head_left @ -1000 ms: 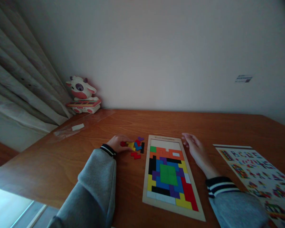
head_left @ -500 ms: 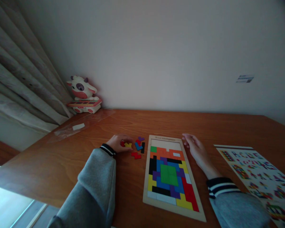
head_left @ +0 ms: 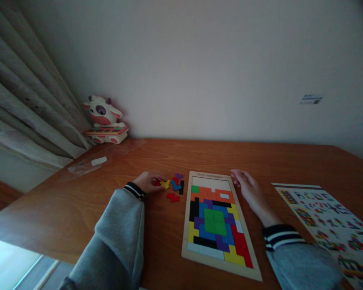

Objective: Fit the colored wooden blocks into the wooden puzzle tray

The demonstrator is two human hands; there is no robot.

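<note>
My left hand (head_left: pixel 149 182) reaches over the loose puzzle pieces left of the board. Its fingers are closed on a yellow puzzle piece (head_left: pixel 165 184), which sits tilted at the fingertips. Partly covered by that hand is a red piece (head_left: pixel 157 183). Close by lie a blue piece (head_left: pixel 176 185), a black bar (head_left: pixel 182 187), a purple piece (head_left: pixel 179 176) and another red piece (head_left: pixel 173 197). The wooden puzzle board (head_left: pixel 186 237) is filled with coloured pieces except near its top. My right hand (head_left: pixel 245 183) rests at the board's upper right edge, fingers loosely apart and holding nothing.
A printed pattern sheet (head_left: pixel 316 201) lies on the table to the right. At the back left stand a toy cow with a keyboard (head_left: pixel 105 121) and a clear plastic wrapper (head_left: pixel 81 167). A curtain (head_left: pixel 27 88) hangs at the left, and a wall (head_left: pixel 211 72) rises behind the table.
The yellow piece has turned and tilted in my left fingers, and that hand has shifted slightly left. My right hand stays beside the board.
</note>
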